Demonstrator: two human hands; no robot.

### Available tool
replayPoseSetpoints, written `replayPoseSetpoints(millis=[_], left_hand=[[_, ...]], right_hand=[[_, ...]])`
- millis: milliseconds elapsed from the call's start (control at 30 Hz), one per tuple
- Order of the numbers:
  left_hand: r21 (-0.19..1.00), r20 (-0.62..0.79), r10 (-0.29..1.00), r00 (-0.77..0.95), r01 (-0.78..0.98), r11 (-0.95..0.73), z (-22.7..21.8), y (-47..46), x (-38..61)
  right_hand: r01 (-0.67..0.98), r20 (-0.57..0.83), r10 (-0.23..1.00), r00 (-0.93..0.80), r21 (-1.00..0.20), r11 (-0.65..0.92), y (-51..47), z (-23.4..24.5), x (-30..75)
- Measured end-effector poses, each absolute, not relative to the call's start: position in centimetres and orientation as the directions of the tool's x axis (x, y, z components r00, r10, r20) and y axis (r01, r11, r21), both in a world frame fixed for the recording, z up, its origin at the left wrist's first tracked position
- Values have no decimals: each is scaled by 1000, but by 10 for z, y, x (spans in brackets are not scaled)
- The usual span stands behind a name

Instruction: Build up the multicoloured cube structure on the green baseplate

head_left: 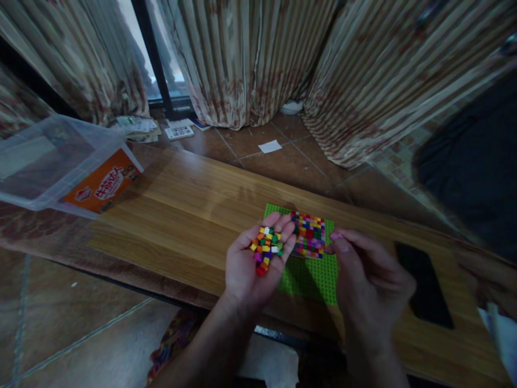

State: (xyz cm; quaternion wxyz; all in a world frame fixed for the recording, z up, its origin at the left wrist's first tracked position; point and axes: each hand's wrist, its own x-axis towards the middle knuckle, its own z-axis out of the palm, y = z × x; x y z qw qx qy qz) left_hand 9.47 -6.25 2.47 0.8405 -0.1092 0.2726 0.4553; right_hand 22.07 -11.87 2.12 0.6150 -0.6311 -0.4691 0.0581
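Note:
My left hand (pixel 254 269) is cupped palm up over the wooden board, holding a heap of several small coloured bricks (pixel 266 249). Just to its right lies a green baseplate (pixel 313 277) with a patch of mixed coloured bricks (pixel 309 234) pressed onto its far half. My right hand (pixel 365 275) hovers at the plate's right edge, fingers pinched together on a small pink brick (pixel 336 236) close to the patch.
A long wooden board (pixel 181 215) carries the plate. A clear plastic bin (pixel 52 161) with an orange label lies at the left. A black flat object (pixel 424 291) rests on the board at the right. Curtains and loose papers (pixel 161 126) lie beyond.

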Motion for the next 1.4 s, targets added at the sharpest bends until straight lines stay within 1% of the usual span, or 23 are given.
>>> replayPoseSetpoints(millis=[67,133,233,333,400,500,633,767,900,1067,1333,1400], left_hand=[[87,-594,706,385,-842,533,25,-60,92],[95,-616,707,346,-859,503,24,-58,90],[98,-633,710,309,-877,470,23,-55,87],[103,-640,708,297,-881,462,22,-54,87],[101,-640,708,300,-880,464,22,-54,86],[102,-643,704,300,-878,467,22,-54,87],[103,-646,702,301,-876,471,24,-54,87],[108,-660,693,290,-876,470,26,-54,87],[116,-663,692,287,-873,473,26,-54,87],[121,-664,690,288,-869,479,25,-54,88],[146,-622,714,323,-848,510,27,-57,89],[153,-596,727,341,-841,520,28,-59,90]], right_hand=[[501,461,636,618,-855,133,-117,16,232],[510,437,652,619,-856,90,-116,9,242],[547,408,734,543,-835,61,-117,0,254],[620,416,802,430,-781,73,-118,-7,260],[664,417,827,377,-744,73,-117,-11,262],[702,401,849,344,-710,51,-115,-17,263],[748,404,847,347,-663,10,-113,-22,262],[714,409,815,410,-700,-8,-111,-22,258],[687,436,781,447,-727,12,-108,-24,254],[705,462,770,441,-709,22,-108,-23,250],[753,479,779,405,-657,13,-111,-23,250],[767,520,756,397,-641,38,-113,-20,248]])
